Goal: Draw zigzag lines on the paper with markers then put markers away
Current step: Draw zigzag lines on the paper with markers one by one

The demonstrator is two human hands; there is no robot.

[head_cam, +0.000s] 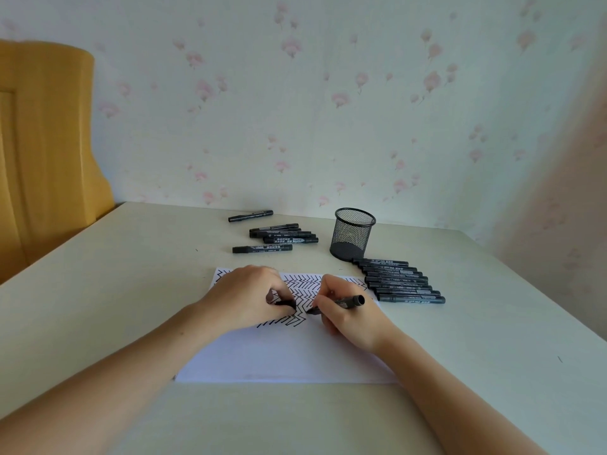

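The right hand (348,315) pinched a black cylindrical marker (341,303) between thumb and curled fingers, the tip end pointing left and down onto the white sheet of paper (285,356), the blunt rear end sticking out up and to the right of the knuckles. Just left of that tip, the left hand (246,300) lay on the paper with its fingers curled around a small black piece (285,303), apparently the marker's cap, though too little of it showed to be sure. The two hands sat close together, fingertips nearly meeting. Rows of black zigzag lines (303,285) covered the far half of the sheet, running under and beyond both hands; the near half, toward the wrists, was blank.

Beyond the right hand and to its right, a neat row of black markers (399,284) lay side by side on the pale cream table (131,257), touching one another. Further back from that row stood an upright black wire-mesh pen cup (353,234). Beyond the left hand lay a looser scatter of black markers (279,236), well apart from the paper.
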